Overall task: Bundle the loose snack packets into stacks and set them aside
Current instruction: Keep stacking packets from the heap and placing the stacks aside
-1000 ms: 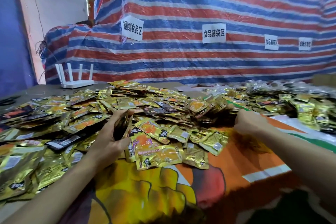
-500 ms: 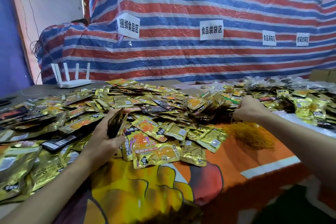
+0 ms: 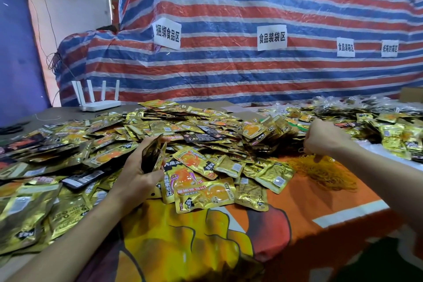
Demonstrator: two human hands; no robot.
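Left hand [image 3: 135, 171] is clamped around a small stack [image 3: 152, 154] of packets, held on edge just above the heap, and the right hand [image 3: 325, 137] is well apart from it, curled, fingertips down in a tangle of orange bands [image 3: 325, 174], and it looks to be pinching a strand. So one bundle is gathered but not yet tied, I'd say, and that's a tiny dent in the job. Look at the loose packets [image 3: 187, 126]: gold and black foil sprawled across most of the tabletop [image 3: 64, 117], overlapping every which way, spilling onto the printed cloth [image 3: 183, 236] near the person. There's a far pile [image 3: 393, 135] off to the right that seems grouped, though I cannot tell whether those are tied. Nearly all the work is left, by my reading. Around the scene: a white router [image 3: 98, 101] at the back left, a striped tarp [image 3: 229, 75] behind with paper labels [image 3: 271, 37] stuck on. In the way? The bands are knotted together, so freeing one single-handed could snag, and the slippery packets crowd right up against them.
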